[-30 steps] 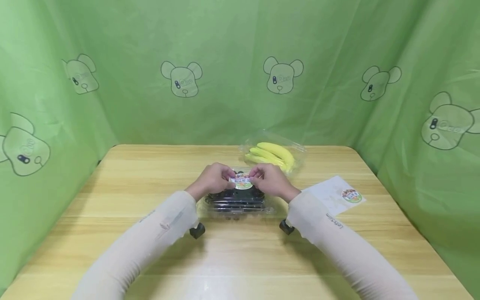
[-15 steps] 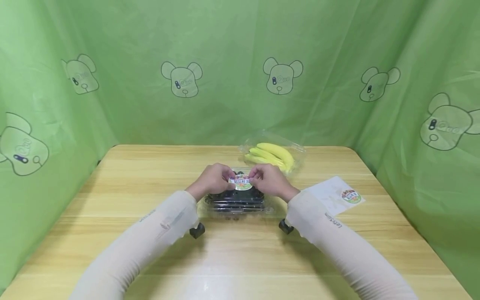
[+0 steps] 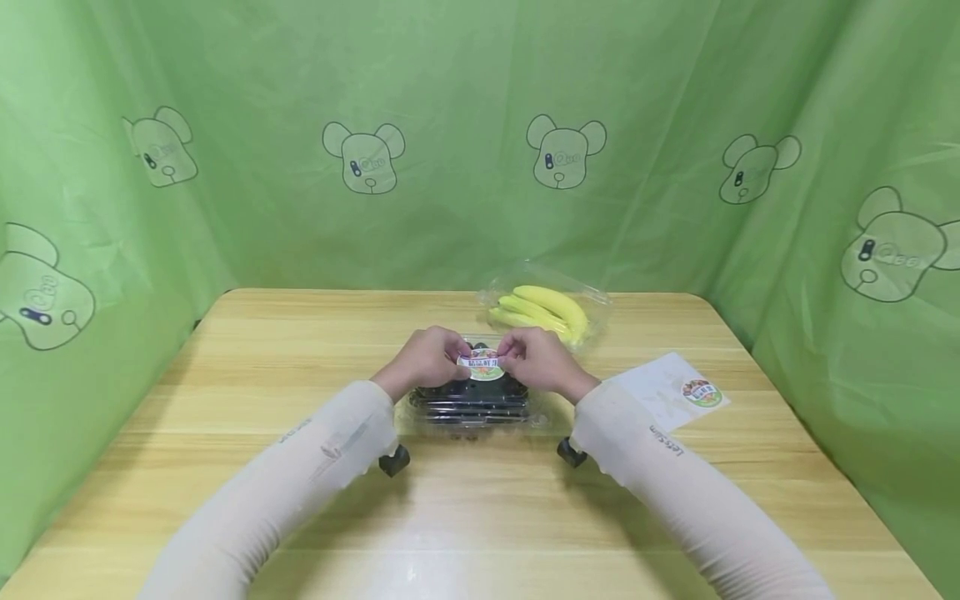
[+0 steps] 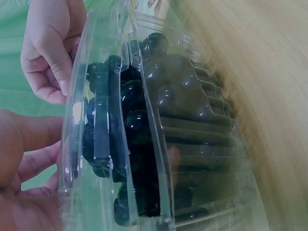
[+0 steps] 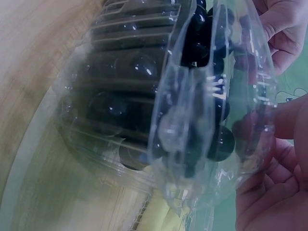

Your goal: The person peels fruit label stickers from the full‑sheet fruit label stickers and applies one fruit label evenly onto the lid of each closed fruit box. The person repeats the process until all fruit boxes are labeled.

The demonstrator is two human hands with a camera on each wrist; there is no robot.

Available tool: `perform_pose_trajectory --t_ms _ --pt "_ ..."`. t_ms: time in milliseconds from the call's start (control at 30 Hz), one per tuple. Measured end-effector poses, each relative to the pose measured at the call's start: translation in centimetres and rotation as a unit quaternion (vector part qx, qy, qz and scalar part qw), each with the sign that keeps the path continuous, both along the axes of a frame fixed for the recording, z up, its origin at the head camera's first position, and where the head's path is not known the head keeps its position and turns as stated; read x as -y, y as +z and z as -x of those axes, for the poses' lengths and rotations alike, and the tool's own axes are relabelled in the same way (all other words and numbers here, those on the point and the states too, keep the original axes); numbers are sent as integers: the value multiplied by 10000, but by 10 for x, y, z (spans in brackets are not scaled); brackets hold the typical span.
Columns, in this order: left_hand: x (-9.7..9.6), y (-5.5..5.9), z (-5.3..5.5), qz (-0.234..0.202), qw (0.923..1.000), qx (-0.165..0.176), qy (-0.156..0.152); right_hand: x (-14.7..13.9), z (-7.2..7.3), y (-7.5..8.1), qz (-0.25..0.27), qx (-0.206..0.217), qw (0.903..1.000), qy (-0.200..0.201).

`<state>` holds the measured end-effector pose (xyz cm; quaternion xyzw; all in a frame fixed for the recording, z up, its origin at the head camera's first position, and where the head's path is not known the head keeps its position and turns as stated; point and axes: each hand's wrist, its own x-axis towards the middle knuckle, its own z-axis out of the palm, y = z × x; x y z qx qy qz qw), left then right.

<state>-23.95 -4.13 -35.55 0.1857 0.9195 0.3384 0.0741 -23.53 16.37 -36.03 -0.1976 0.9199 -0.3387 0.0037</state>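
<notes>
On the table a closed clear plastic clamshell box [image 3: 472, 410] holds dark round fruit [image 4: 137, 122] that look like grapes. Above its lid is an oval printed sticker [image 3: 482, 367] with coloured fruit pictures and lettering. The left hand [image 3: 432, 358] pinches the sticker's left edge between thumb and fingers. At the opposite edge, the right hand [image 3: 542, 360] pinches it likewise. Whether the sticker touches the lid cannot be told. In both wrist views the box's ribbed side fills the middle, and the sticker is not made out.
Behind the box to the right lie yellow bananas [image 3: 542, 310] in a clear package. A white backing sheet [image 3: 660, 383] right of the right hand bears another sticker [image 3: 702, 392]. Green curtains [image 3: 465, 225] enclose the wooden table [image 3: 300, 333] at the back and sides.
The sticker has tipped slightly and shows its lettering a little more squarely than a second ago. Both hands stay in nearly the same place, and the box has not moved.
</notes>
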Motion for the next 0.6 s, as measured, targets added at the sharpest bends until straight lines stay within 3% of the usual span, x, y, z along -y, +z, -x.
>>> perform_pose_trajectory --t_ms 600 --pt "0 0 -2 54 10000 -29 -26 -1 0 0 -114 -53 9999 -38"
